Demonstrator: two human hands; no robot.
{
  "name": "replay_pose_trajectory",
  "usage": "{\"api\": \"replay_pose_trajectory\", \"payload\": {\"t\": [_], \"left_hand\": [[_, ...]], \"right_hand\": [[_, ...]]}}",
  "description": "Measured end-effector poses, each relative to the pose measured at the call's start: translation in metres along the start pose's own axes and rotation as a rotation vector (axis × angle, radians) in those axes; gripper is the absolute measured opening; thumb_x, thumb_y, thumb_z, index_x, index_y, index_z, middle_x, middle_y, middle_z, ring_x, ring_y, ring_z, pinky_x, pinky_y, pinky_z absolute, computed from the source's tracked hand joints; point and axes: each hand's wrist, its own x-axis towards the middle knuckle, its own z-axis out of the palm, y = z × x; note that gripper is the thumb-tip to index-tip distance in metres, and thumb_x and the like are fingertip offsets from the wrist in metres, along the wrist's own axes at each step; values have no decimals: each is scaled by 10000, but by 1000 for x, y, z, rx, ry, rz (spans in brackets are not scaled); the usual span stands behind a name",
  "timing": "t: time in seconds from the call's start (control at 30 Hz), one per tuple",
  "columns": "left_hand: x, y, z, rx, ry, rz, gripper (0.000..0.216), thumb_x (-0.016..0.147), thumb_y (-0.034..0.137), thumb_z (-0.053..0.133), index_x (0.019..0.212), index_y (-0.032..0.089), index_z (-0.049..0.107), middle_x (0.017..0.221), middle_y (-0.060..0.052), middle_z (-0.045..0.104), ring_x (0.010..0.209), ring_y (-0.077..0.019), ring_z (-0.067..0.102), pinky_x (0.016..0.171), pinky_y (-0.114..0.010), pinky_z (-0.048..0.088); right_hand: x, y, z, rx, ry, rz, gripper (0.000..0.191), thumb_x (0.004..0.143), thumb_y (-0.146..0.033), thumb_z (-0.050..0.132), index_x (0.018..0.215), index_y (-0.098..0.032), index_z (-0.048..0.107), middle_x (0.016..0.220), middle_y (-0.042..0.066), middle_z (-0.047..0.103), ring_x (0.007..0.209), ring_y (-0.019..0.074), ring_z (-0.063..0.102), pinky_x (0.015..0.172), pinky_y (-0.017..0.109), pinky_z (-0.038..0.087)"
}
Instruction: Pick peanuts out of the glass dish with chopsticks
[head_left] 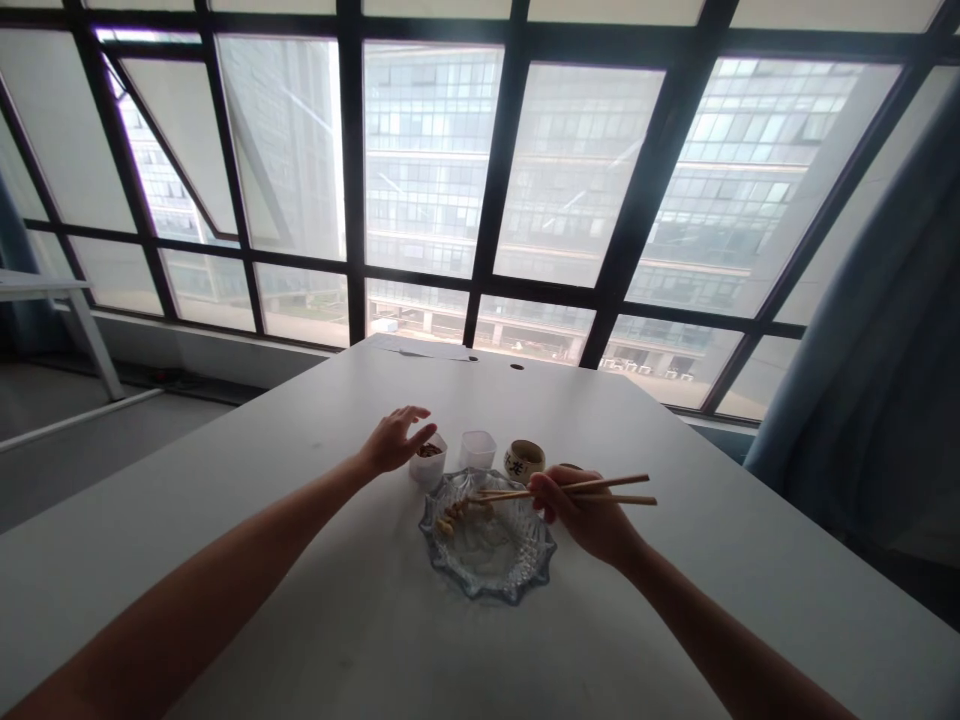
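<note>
My right hand (577,510) grips a pair of wooden chopsticks (611,490) over the right side of a scalloped clear glass bowl (544,575). The chopstick tips reach the small yellowish-brown pieces (448,522) at the bowl's left side; whether they pinch one is too small to tell. My left hand (394,440) is open, thumb and fingers apart, at the left rim of a white plastic cup (427,470) with dark brown bits inside. Whether it touches the cup I cannot tell.
Behind the bowl stand a second translucent cup (478,448) and a beige cup with dark characters (524,460). A dark round rim (571,466) shows partly behind my right hand. Papers (420,348) lie at the far edge of the white table (300,600), before the windows.
</note>
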Motion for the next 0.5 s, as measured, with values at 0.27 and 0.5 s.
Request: {"api": "replay_pose_trajectory", "payload": {"t": [0.27, 0.5], "left_hand": [[-26, -18, 22, -221, 0, -92, 655, 897, 710, 372, 1226, 178, 568, 1251, -150, 654, 1116, -285, 624, 967, -452, 492], [-28, -13, 22, -143, -51, -96, 707, 886, 724, 380, 1281, 158, 531, 1276, -162, 634, 1081, -291, 631, 958, -447, 486]], "right_hand": [[-10, -3, 20, 133, -114, 80, 459, 870, -585, 618, 679, -182, 728, 558, 39, 674, 451, 132, 590, 434, 226, 451], [-10, -3, 28, 200, -10, 108, 455, 821, -605, 670, 656, -185, 733, 529, 42, 678, 426, 143, 596, 420, 242, 463]]}}
